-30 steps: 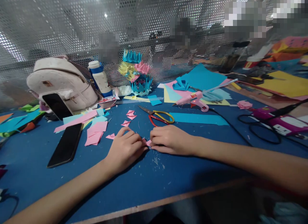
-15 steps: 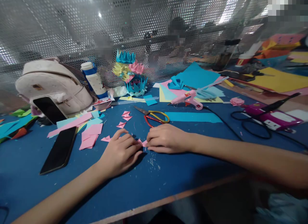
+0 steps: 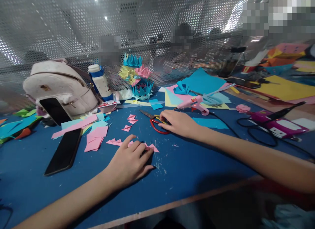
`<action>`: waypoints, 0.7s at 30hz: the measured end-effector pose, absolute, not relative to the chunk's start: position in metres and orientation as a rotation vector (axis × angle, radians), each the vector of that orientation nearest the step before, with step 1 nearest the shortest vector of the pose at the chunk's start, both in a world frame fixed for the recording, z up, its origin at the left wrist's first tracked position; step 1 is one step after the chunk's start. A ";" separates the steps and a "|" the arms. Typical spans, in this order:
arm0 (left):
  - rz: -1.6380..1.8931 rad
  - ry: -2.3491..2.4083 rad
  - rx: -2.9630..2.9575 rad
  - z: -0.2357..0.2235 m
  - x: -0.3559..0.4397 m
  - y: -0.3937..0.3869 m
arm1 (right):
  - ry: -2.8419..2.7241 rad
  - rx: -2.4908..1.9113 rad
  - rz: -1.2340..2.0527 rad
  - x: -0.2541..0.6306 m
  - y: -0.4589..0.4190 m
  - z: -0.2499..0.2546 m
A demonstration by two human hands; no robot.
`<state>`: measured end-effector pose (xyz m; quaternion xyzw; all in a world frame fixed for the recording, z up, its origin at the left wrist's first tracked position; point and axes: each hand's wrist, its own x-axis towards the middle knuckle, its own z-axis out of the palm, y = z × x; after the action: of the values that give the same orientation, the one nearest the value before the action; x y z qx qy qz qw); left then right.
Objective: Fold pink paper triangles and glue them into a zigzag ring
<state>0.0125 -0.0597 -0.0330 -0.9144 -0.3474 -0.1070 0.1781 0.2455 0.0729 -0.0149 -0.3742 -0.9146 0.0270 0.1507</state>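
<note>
My left hand (image 3: 131, 160) lies on the blue table with its fingers apart. Its fingertips rest on a row of pink folded paper points (image 3: 114, 142), part of which is hidden under the fingers. Farther right, my right hand (image 3: 178, 123) has its fingers closed round the yellow handle of a pair of scissors (image 3: 157, 126). Their red handle shows below my fingers and the blades lie on the table, pointing left. Between the hands and the bottle are several loose pink folded pieces (image 3: 131, 119). Behind my right hand lies a blue paper strip (image 3: 214, 123).
A pink glue gun (image 3: 193, 104) with its cord lies beyond my right hand, by coloured sheets (image 3: 204, 79). Left are a phone (image 3: 65, 152), paper strips (image 3: 76, 126) and a white backpack (image 3: 61, 88). A paper flower stack (image 3: 142, 89) stands at the back.
My right hand has left the pink paper and moved up and right onto the scissors. My left hand stays at the pink row, more of which now shows.
</note>
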 end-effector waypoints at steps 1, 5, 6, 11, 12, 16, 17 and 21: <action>-0.296 -0.991 -2.570 -0.034 0.014 -0.061 | -2.646 -1.163 0.054 0.245 0.075 -0.015; -0.277 -1.024 -2.494 -0.039 0.019 -0.070 | -2.671 -1.359 0.145 0.240 0.082 -0.014; -0.284 -1.039 -2.470 -0.041 0.020 -0.072 | -2.669 -1.385 0.184 0.238 0.084 -0.013; -0.320 -1.104 -2.452 -0.042 0.022 -0.077 | -2.647 -1.427 0.313 0.231 0.093 -0.008; -0.326 -1.113 -2.464 -0.042 0.022 -0.077 | -2.635 -1.414 0.341 0.231 0.092 -0.007; -0.323 -1.139 -2.495 -0.039 0.021 -0.075 | -2.575 -1.292 0.509 0.227 0.082 -0.007; -0.321 -1.142 -2.495 -0.039 0.021 -0.075 | -2.535 -1.221 0.635 0.226 0.078 -0.007; -0.331 -1.135 -2.477 -0.039 0.021 -0.075 | -2.244 -0.934 1.215 0.216 0.062 -0.007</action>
<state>0.0213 -0.0752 -0.0394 -0.8848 -0.4053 -0.1182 0.1973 0.2161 0.0620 -0.0075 -0.3359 -0.8073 0.4372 0.2105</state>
